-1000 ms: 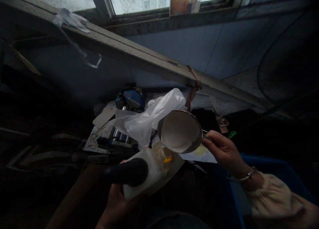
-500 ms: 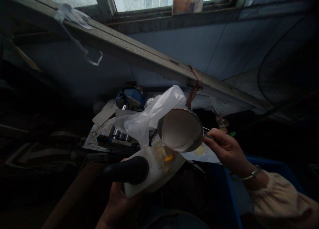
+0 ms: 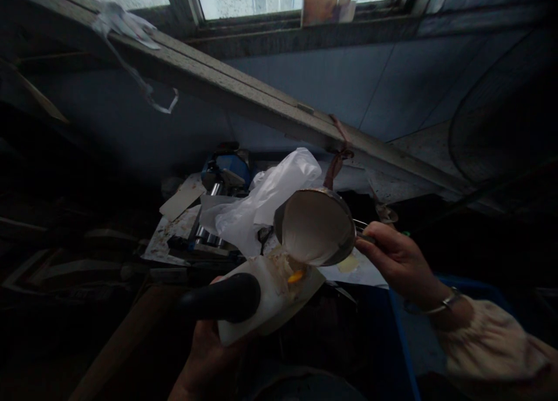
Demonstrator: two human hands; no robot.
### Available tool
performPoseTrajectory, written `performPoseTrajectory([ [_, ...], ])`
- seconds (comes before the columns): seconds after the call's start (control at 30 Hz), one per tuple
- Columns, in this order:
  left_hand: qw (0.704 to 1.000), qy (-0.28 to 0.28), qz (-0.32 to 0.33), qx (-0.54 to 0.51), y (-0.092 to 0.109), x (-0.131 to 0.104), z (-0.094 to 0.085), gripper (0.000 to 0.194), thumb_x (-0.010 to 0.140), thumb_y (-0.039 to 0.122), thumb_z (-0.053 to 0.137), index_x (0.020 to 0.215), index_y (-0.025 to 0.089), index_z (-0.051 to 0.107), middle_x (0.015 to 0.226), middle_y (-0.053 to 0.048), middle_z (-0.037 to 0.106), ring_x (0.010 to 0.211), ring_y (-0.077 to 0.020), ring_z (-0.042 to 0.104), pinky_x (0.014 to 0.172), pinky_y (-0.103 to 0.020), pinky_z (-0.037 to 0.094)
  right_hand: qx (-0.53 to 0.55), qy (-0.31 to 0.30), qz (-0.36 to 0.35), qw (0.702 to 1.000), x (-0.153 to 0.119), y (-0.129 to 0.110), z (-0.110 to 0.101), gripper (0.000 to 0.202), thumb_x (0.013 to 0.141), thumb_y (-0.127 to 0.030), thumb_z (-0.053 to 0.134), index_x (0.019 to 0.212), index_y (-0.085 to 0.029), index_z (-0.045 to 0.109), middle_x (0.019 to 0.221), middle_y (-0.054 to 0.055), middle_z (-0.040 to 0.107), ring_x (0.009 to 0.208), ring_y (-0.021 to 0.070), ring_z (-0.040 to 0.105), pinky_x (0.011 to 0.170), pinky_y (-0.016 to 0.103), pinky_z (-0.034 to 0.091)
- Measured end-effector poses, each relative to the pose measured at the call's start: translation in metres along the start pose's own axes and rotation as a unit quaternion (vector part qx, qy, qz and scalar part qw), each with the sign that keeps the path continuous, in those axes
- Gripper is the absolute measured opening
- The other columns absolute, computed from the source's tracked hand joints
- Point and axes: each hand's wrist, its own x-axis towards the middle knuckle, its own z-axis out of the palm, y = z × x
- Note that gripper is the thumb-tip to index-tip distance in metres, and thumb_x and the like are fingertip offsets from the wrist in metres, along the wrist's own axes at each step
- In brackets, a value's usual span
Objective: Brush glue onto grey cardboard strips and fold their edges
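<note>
Metal cup (image 3: 317,228) tilts in right hand (image 3: 399,260); rim (image 3: 347,207) near white container (image 3: 271,301)

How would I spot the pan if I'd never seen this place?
Find the long beam slanting below the window and follow it down to the brown strip tied around it. Below that, the right hand holds the pan. Its round rim and wide, pale inside set it apart from the crumpled bag and blocky white container nearby.
</note>
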Motion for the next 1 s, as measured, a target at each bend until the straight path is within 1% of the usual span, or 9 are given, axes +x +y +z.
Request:
performPoseTrajectory([
  [0.07, 1.000, -0.009, 0.008, -0.004, -0.003, 0.001, 0.000, 0.072, 0.058, 0.036, 0.081, 0.123, 0.022, 0.054, 0.103, -0.006, 0.067, 0.117, -0.0362, 0.054, 0.093, -0.055, 0.052, -0.002, -0.004, 0.002, 1.000, 0.001, 0.000, -0.001, 0.024, 0.091, -0.032, 0.055, 0.070, -0.020, 0.053, 0.066, -0.001, 0.044, 0.061, 0.0124, 0.044, 0.055, 0.026, 0.035],
  [0.2, 0.998, -0.012, 0.055, 0.021, -0.016, 0.004, -0.002, 0.074, 0.056, 0.037, 0.082, 0.122, 0.020, 0.055, 0.105, -0.007, 0.066, 0.115, -0.0366, 0.056, 0.095, -0.054, 0.051, -0.007, -0.005, 0.002, 1.000, 0.002, 0.001, -0.003, 0.022, 0.091, -0.033, 0.056, 0.072, -0.021, 0.054, 0.067, -0.001, 0.045, 0.061, 0.0127, 0.044, 0.056, 0.026, 0.036],
  [0.33, 0.998, -0.009, 0.051, 0.035, -0.020, 0.004, -0.003, 0.069, 0.057, 0.037, 0.081, 0.120, 0.021, 0.056, 0.104, -0.006, 0.066, 0.111, -0.0359, 0.058, 0.090, -0.052, 0.054, -0.013, -0.003, 0.006, 1.000, 0.003, 0.000, -0.003, 0.024, 0.090, -0.035, 0.056, 0.072, -0.020, 0.054, 0.066, -0.001, 0.045, 0.061, 0.0129, 0.045, 0.055, 0.026, 0.035],
  [0.5, 1.000, -0.005, 0.024, 0.018, -0.011, 0.001, -0.001, 0.069, 0.059, 0.036, 0.079, 0.121, 0.018, 0.054, 0.113, -0.010, 0.064, 0.121, -0.0366, 0.051, 0.097, -0.051, 0.050, -0.012, -0.002, 0.008, 1.000, 0.004, -0.002, -0.004, 0.024, 0.091, -0.035, 0.056, 0.071, -0.020, 0.053, 0.066, -0.001, 0.044, 0.060, 0.0124, 0.043, 0.054, 0.026, 0.035],
  [0.63, 1.000, -0.007, 0.002, 0.000, -0.004, 0.000, 0.000, 0.066, 0.059, 0.036, 0.079, 0.119, 0.023, 0.055, 0.110, -0.007, 0.066, 0.121, -0.0362, 0.051, 0.096, -0.051, 0.052, -0.014, -0.004, 0.004, 1.000, 0.004, 0.000, -0.004, 0.024, 0.091, -0.034, 0.056, 0.071, -0.021, 0.053, 0.066, -0.001, 0.044, 0.060, 0.0127, 0.044, 0.054, 0.026, 0.035],
  [0.7, 1.000, -0.006, -0.004, -0.006, -0.001, 0.000, 0.002, 0.070, 0.058, 0.036, 0.080, 0.122, 0.023, 0.054, 0.111, -0.007, 0.066, 0.122, -0.0369, 0.051, 0.095, -0.052, 0.052, -0.015, -0.005, 0.005, 1.000, 0.004, 0.001, -0.004, 0.024, 0.091, -0.034, 0.056, 0.071, -0.021, 0.053, 0.066, -0.001, 0.045, 0.060, 0.0127, 0.044, 0.054, 0.026, 0.035],
  [0.8, 1.000, -0.009, -0.015, -0.025, 0.007, 0.002, 0.005, 0.078, 0.057, 0.036, 0.081, 0.127, 0.020, 0.051, 0.114, -0.009, 0.064, 0.120, -0.0370, 0.052, 0.095, -0.050, 0.053, -0.013, -0.007, 0.012, 1.000, 0.006, 0.002, -0.004, 0.025, 0.091, -0.036, 0.056, 0.071, -0.020, 0.053, 0.066, -0.001, 0.044, 0.060, 0.0127, 0.044, 0.054, 0.026, 0.035],
  [0.9, 0.997, -0.033, -0.004, -0.064, 0.013, 0.004, 0.008, 0.081, 0.059, 0.038, 0.079, 0.131, 0.019, 0.046, 0.118, -0.009, 0.063, 0.112, -0.0341, 0.058, 0.095, -0.048, 0.053, -0.010, -0.010, 0.016, 1.000, 0.008, 0.003, -0.003, 0.027, 0.090, -0.037, 0.056, 0.070, -0.020, 0.052, 0.065, -0.001, 0.044, 0.060, 0.0127, 0.044, 0.053, 0.026, 0.035],
  [1.0, 0.997, -0.035, 0.016, -0.065, 0.011, 0.007, 0.008, 0.083, 0.061, 0.038, 0.079, 0.133, 0.020, 0.044, 0.121, -0.009, 0.061, 0.111, -0.0327, 0.059, 0.094, -0.047, 0.053, -0.014, -0.012, 0.013, 1.000, 0.009, 0.004, -0.004, 0.026, 0.090, -0.037, 0.056, 0.070, -0.020, 0.053, 0.066, -0.001, 0.045, 0.060, 0.0126, 0.044, 0.054, 0.026, 0.035],
])
